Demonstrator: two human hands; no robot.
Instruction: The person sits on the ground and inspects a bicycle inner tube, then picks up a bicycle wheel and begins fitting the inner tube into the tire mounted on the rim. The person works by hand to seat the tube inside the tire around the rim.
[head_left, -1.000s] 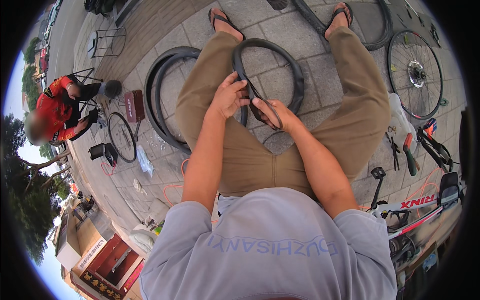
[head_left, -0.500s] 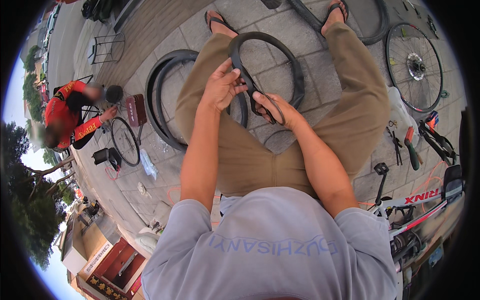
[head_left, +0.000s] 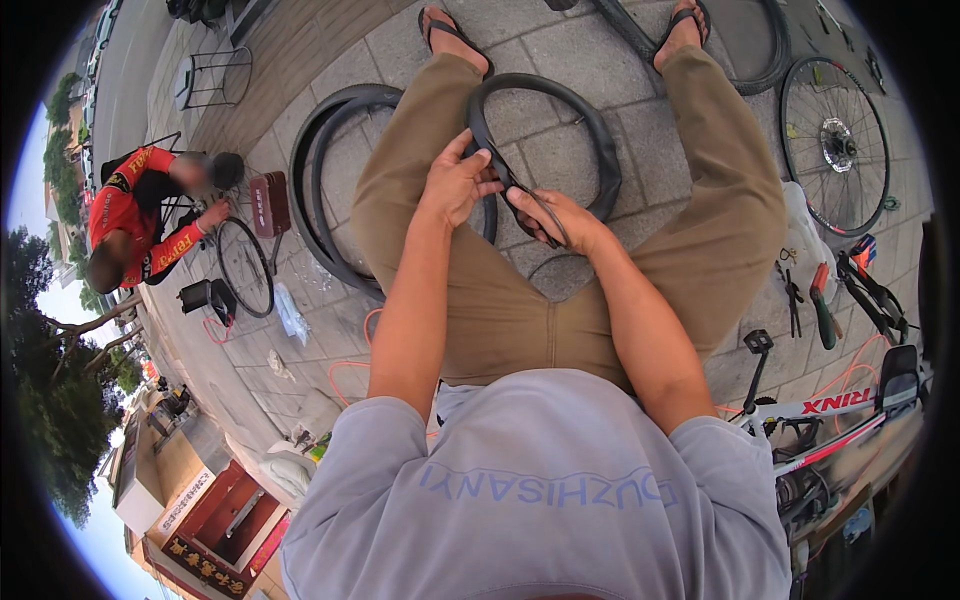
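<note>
Gripping the black tube (head_left: 608,165), the left hand (head_left: 456,187) and right hand (head_left: 565,220) have barely shifted. Handling seems little advanced.

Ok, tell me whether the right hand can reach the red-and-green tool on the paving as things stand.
Probably not straight away: the right hand is gripping the black tube, and the right thigh lies between that hand and the red-and-green tool. Nothing seems to cover the tool.

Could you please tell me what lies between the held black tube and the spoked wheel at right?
The right trouser leg and grey paving lie between the black tube and spoked wheel in the head view.
</note>
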